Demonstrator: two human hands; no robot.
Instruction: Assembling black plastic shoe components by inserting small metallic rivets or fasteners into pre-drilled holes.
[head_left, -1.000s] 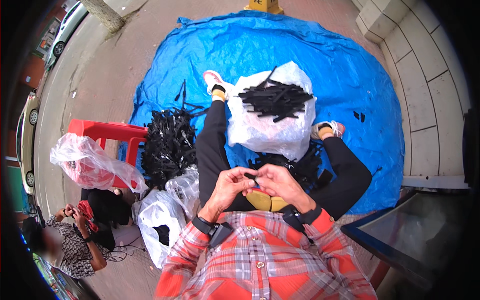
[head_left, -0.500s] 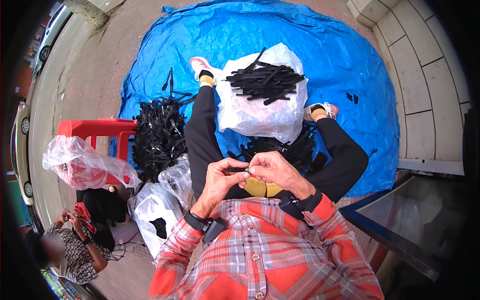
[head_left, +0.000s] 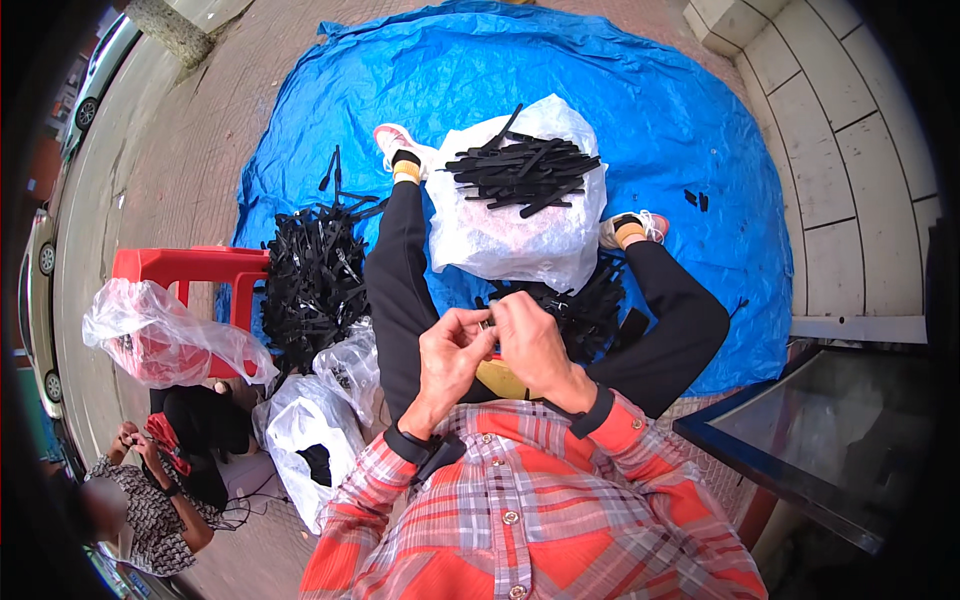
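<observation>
The tarp (head_left: 470, 60) gives free passage along its far and right edges, past two scraps (head_left: 703, 203), but the bag (head_left: 515, 245) topped with strips (head_left: 525, 172) blocks its middle, the heap (head_left: 313, 280) crowds its left edge and the legs (head_left: 680, 310) flank the bag.

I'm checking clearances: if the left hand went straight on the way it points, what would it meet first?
Most likely the right hand, just ahead, with a small dark piece between it and the left hand; whether they touch is unclear.

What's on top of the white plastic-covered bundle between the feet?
A pile of black strips. Pink shows faintly through the plastic; what's inside the bundle, and its surface under the pile, is covered.
</observation>
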